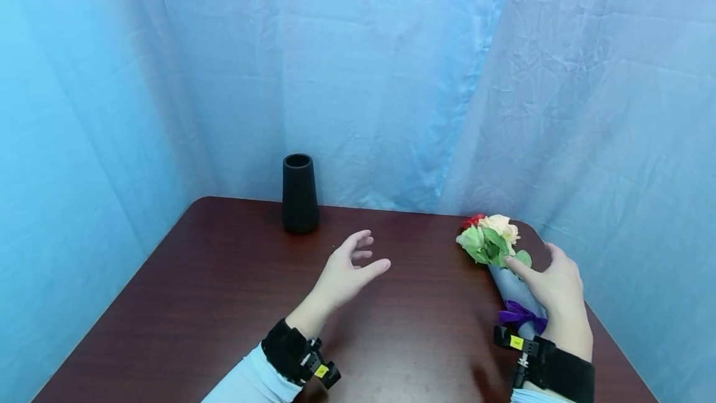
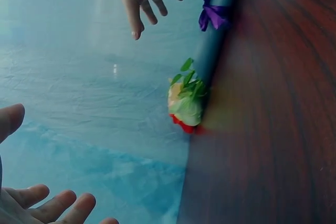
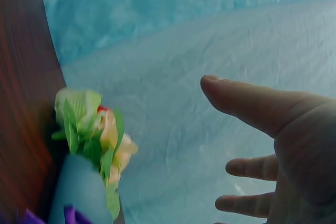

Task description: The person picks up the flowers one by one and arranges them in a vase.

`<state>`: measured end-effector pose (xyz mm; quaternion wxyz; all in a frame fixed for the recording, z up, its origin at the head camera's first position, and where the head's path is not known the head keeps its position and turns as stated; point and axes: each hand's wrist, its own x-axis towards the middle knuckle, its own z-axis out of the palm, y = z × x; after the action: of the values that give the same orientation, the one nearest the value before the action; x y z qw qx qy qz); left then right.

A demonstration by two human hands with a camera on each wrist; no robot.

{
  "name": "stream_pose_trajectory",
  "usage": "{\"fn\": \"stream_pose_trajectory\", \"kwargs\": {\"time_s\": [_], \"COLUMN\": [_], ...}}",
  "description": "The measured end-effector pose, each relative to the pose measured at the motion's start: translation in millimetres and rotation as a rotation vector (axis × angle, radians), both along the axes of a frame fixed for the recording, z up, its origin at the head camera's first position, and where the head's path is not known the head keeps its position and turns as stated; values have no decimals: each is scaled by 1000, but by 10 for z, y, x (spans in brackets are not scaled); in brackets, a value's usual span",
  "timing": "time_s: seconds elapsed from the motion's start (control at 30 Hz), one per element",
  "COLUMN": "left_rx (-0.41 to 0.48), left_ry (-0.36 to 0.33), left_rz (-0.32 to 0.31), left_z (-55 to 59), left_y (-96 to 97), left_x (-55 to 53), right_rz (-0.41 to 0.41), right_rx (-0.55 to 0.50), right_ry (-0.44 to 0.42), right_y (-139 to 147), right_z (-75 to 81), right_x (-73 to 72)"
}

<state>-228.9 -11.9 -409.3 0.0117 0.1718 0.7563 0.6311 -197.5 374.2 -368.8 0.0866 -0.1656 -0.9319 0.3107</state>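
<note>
Light-blue sleeve [image 1: 254,378] foremost, the head view shows the left hand [image 1: 342,273], fingers apart, above the worktop [image 1: 425,328] near a black vase [image 1: 299,201]; a wrapped bouquet [image 1: 508,280] lies at right, beside the right hand [image 1: 559,285]. Left wrist view: both hands' fingers spread. Right wrist view: right thumb clear of the bouquet.

One left hand [image 1: 344,271] and one right hand [image 1: 560,288] are making two hands in all; two black wristbands [image 1: 283,346] and two light blue sleeves [image 1: 252,378] are showing with them, while one bouquet [image 1: 510,285] is lying with one purple bow [image 1: 519,314] and one black vase [image 1: 299,198] is standing on one table [image 1: 419,303]
</note>
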Motion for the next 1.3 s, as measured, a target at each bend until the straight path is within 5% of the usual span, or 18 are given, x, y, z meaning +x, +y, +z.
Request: {"fn": "stream_pose_trajectory", "kwargs": {"time_s": [0.23,0.57,1.3], "left_rx": [6,-36,-62], "left_ry": [-10,-35,-64], "left_rz": [-11,-9,-55], "left_z": [-101,-190,-296], "left_y": [70,169,279], "left_x": [-36,-30,-29], "right_rz": [-40,70,147], "right_rx": [-17,-59,6], "right_ry": [-160,-333,-420], "right_y": [225,323,387], "right_z": [-70,-259,-468], "right_x": [-26,-43,-51]}}
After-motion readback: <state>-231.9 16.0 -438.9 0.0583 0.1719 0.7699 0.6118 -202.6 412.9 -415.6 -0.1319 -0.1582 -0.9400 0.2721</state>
